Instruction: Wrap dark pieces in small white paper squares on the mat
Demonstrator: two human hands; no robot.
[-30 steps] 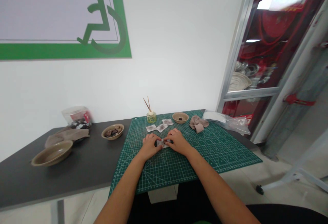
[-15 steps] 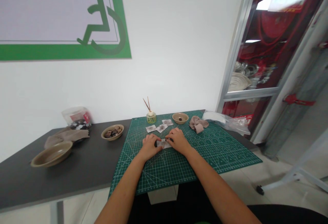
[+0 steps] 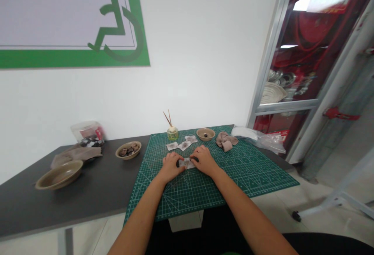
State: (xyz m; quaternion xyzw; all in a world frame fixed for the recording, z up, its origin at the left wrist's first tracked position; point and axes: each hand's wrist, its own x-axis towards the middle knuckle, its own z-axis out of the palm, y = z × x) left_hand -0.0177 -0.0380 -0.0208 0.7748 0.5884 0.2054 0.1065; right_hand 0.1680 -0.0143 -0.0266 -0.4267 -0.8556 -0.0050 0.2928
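Both hands meet over the green cutting mat [image 3: 242, 181], around a small whitish square with grey print [image 3: 187, 163], which could be paper or a sachet. My left hand [image 3: 172, 165] pinches its left side between thumb and fingers. The fingers of my right hand [image 3: 203, 160] are closed at its right side, hiding that edge. Small dark patches show beside both thumbs; I cannot make out what they are. Just beyond lie three similar printed squares [image 3: 184, 145]. Behind my right hand stands a small tan bowl [image 3: 201, 138] with a dark bit in it.
A reed diffuser [image 3: 172, 133] stands at the mat's back edge. Right of the small bowl lies a crumpled brown cloth [image 3: 227, 142], near a clear plastic bag [image 3: 263, 138]. Leftward are a bowl of dark pieces [image 3: 128, 151], a larger bowl [image 3: 60, 176], another cloth [image 3: 74, 155] and a clear tub [image 3: 87, 131].
My right fingers have shifted very slightly at the square's right side. My left hand and the other things stay where they were.
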